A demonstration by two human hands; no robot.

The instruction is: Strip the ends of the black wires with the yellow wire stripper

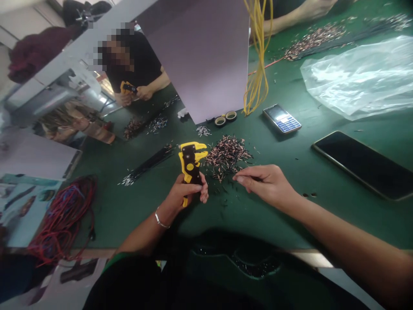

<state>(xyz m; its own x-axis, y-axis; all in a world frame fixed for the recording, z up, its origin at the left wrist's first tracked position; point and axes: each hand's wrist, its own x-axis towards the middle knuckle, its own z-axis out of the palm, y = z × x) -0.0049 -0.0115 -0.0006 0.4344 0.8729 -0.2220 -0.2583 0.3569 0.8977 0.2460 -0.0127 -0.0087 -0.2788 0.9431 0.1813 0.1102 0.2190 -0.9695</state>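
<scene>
My left hand (190, 189) is wrapped around the handles of a yellow and black wire stripper (191, 165), held upright with its jaws pointing right. A heap of short black wire pieces with copper ends (228, 153) lies just right of the jaws. At the heap's near right edge, my right hand (263, 181) is closed in a pinch, thumb against forefinger. Whatever is between those fingertips is too small to make out. Left of the stripper lies a bundle of longer black wires (148, 163) with pale stripped ends.
Two tape rolls (226, 119) sit by an upright grey panel (206, 60) hung with yellow wires (256, 64). To the right are a keypad phone (282, 118), a smartphone (364, 163) and a plastic bag (361, 77). Red cables (69, 219) lie left. Co-workers sit across the table.
</scene>
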